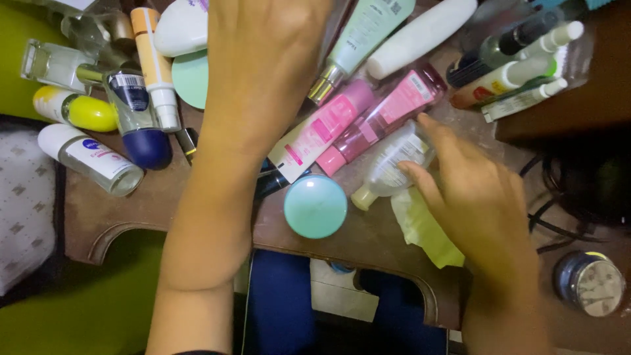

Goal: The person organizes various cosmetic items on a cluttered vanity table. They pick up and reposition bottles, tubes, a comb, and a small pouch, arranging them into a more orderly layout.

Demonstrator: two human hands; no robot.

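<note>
My left hand (263,66) reaches over a crowd of toiletries at the far side of a brown table (98,217). Only its back shows and its fingers are hidden, so its grip cannot be told. My right hand (476,197) is on a small clear bottle (391,164) with a pale yellow cap that lies on its side. Thumb and forefinger bracket the bottle's wide end. A yellow cloth (420,230) lies under that palm. Just left of the bottle are a round teal lid (315,206), a pink-and-white tube (319,131) and a pink bottle (394,108).
Roll-on bottles lie at the left: a white one (89,158), a blue-capped one (138,118) and a yellow one (75,110). Tubes (420,29) and spray bottles (513,79) crowd the top right. Black cables (559,197) and a small round dial (589,283) sit at the right.
</note>
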